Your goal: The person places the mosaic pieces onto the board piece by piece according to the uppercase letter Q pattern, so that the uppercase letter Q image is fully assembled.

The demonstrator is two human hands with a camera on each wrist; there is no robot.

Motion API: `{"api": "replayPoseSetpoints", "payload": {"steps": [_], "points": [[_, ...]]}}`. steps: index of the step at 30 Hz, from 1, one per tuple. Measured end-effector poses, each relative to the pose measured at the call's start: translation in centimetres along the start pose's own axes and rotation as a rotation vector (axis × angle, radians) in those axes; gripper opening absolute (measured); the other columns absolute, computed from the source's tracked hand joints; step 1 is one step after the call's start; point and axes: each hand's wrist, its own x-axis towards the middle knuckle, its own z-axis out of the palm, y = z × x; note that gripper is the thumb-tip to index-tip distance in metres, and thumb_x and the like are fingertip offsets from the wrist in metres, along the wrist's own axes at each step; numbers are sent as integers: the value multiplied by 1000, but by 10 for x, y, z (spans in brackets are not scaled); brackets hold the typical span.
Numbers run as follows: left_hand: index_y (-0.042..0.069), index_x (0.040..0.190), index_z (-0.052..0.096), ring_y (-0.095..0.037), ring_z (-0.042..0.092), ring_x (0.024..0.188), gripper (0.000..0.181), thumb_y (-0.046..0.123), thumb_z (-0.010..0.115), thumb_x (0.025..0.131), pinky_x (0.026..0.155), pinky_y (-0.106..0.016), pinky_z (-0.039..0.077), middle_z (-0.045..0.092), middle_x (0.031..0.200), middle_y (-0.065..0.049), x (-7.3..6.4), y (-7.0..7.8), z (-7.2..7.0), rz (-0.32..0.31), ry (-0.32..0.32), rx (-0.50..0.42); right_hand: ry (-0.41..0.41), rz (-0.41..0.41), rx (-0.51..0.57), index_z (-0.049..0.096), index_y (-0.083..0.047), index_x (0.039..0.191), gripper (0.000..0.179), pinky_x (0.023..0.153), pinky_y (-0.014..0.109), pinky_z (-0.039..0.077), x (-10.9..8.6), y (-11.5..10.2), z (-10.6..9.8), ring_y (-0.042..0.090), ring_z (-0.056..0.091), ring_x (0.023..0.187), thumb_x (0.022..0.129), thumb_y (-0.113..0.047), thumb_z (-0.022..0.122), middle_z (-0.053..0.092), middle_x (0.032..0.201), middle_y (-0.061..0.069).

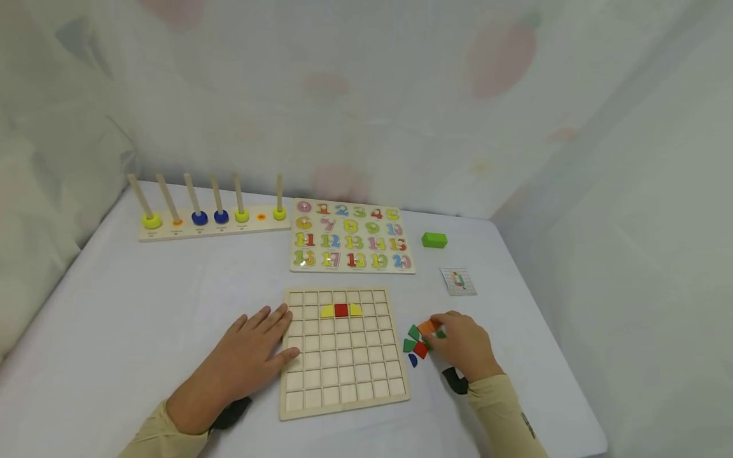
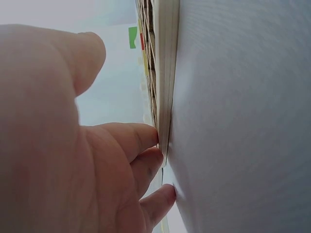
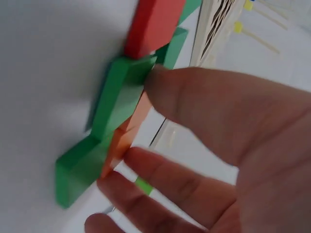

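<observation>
A wooden grid board [image 1: 345,405] lies on the table with a red square tile [image 1: 341,310] between two yellow tiles [image 1: 327,311] in an upper row. My left hand [image 1: 243,356] rests at its left edge, fingers spread; in the left wrist view fingertips [image 2: 151,136] touch the board's side [image 2: 167,73]. To the right of the board, my right hand [image 1: 465,343] reaches over a small cluster of tiles. Its thumb [image 3: 163,90] is at a green tile [image 3: 119,97], and its fingertips are beside an orange tile [image 3: 115,148]. A red tile [image 1: 420,350] and a blue half-round tile [image 1: 413,360] lie nearby.
Behind the board lies a number puzzle [image 1: 352,271], with a peg stand [image 1: 229,230] holding yellow and blue rings to its left. A green block [image 1: 434,240] and a small picture card [image 1: 458,282] lie at the right. White cloth hangs around the table.
</observation>
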Motion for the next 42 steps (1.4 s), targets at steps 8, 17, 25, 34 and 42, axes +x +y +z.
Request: {"api": "replayPoseSetpoints", "payload": {"steps": [8,17,25,34,42], "points": [[1,162,45,-47,35,152,78,57,57,108,117,-74,26,38,169,-17,-3,0,-3,4,4,-17,-46,45,39,79,-10,124,41,62,35,57,5,-15,-10,22,64,82,88,-28,87,76,110,8],[2,161,46,-47,35,153,76,55,57,108,117,-74,25,38,169,-16,-1,-2,2,9,12,-30,-57,-3,19,81,-15,120,27,60,33,55,11,-6,-7,20,64,80,93,-12,80,76,113,7],[2,161,46,-47,35,153,79,60,52,108,117,-74,26,39,168,-16,-4,1,-3,14,6,-39,-46,-70,-43,83,-19,110,24,69,36,59,10,0,-9,19,66,84,88,-10,87,74,101,-1],[3,161,46,-46,35,153,76,56,57,108,118,-73,26,39,169,-15,-3,2,-2,-3,2,-22,-82,-202,-46,85,-14,108,19,76,33,59,16,-4,-10,12,59,80,90,-18,89,70,94,-7],[3,162,45,-45,34,154,78,57,57,108,118,-73,25,38,169,-15,-2,1,0,-12,-8,-16,-78,-208,-39,85,-15,103,17,71,31,55,19,5,-10,10,57,79,90,-25,89,67,88,-12]]}}
